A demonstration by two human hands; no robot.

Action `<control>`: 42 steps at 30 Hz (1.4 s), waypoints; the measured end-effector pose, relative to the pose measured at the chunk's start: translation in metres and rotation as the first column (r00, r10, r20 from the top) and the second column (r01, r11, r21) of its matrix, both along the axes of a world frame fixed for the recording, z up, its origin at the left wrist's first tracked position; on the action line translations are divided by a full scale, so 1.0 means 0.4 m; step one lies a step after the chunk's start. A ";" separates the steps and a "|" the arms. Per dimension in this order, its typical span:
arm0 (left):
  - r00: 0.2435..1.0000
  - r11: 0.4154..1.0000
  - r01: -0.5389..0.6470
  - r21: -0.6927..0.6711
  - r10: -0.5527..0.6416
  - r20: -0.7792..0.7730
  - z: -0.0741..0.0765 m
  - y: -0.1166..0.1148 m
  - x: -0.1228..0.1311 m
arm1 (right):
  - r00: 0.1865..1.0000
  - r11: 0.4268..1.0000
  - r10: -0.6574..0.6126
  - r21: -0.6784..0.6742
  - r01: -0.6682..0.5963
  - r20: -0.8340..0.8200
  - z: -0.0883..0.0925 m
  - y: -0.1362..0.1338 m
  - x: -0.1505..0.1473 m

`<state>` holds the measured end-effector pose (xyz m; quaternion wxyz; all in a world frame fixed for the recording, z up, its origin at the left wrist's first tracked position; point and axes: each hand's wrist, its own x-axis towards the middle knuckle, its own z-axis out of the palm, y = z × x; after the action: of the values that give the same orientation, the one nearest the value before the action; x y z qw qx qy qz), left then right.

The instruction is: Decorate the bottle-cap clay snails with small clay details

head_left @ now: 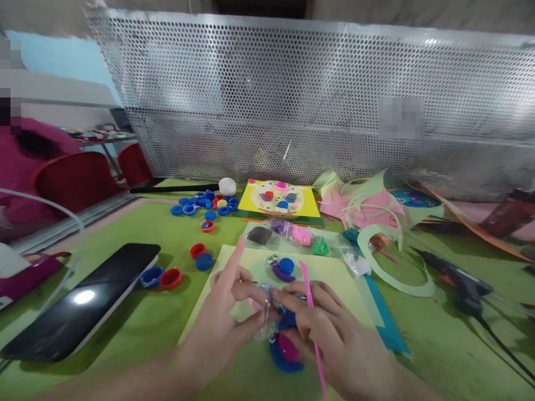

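My left hand [228, 312] and my right hand [321, 328] meet over a pale yellow-green sheet [334, 278] on the green table. Together they pinch a small clear plastic bag [266, 303] with something blue in it. The left index finger sticks up. My right hand also grips a thin pink stick [311, 312]. Under the hands lies a blue cap with a pink centre [286, 353]. Just beyond, on the sheet, sits a blue cap with a purple clay crescent [284, 268].
A black phone [83, 298] lies at left, with red and blue bottle caps [167, 275] beside it and more caps [204, 206] farther back. Small bags of coloured clay [292, 234], a yellow craft card [280, 199], paper scraps [376, 223] and a glue gun [455, 278] lie around. A perforated metal screen [317, 94] closes the back.
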<state>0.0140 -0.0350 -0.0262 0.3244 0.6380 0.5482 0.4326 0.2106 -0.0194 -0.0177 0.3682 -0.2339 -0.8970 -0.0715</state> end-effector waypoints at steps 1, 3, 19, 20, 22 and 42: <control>0.999 1.000 0.002 -0.024 -0.001 0.046 0.004 0.000 0.003 | 1.000 1.000 0.000 0.000 0.000 0.003 0.000 -0.001 -0.001; 0.984 0.996 0.016 -0.093 0.001 0.178 0.019 0.003 0.008 | 1.000 1.000 0.003 -0.010 -0.003 0.005 -0.001 -0.003 -0.003; 0.734 0.927 0.021 -0.375 0.241 0.635 0.051 0.078 -0.022 | 0.897 0.834 -0.438 -0.345 0.431 0.059 0.031 0.094 0.080; 0.730 0.930 0.034 -0.365 0.226 0.644 0.052 0.078 -0.023 | 0.892 0.825 -0.448 -0.355 0.440 0.066 0.032 0.096 0.081; 0.727 0.936 0.068 -0.344 0.190 0.660 0.054 0.077 -0.028 | 0.875 0.799 -0.477 -0.375 0.471 0.083 0.033 0.098 0.085; 0.789 0.958 0.145 -0.249 0.040 0.613 0.051 0.059 -0.042 | 0.863 0.749 -0.496 -0.454 0.483 0.098 0.018 0.090 0.096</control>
<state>-0.0030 -0.0116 -0.0056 0.5841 0.4256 0.4511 0.5236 0.2489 0.0164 -0.0103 0.2825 -0.5425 -0.7893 0.0543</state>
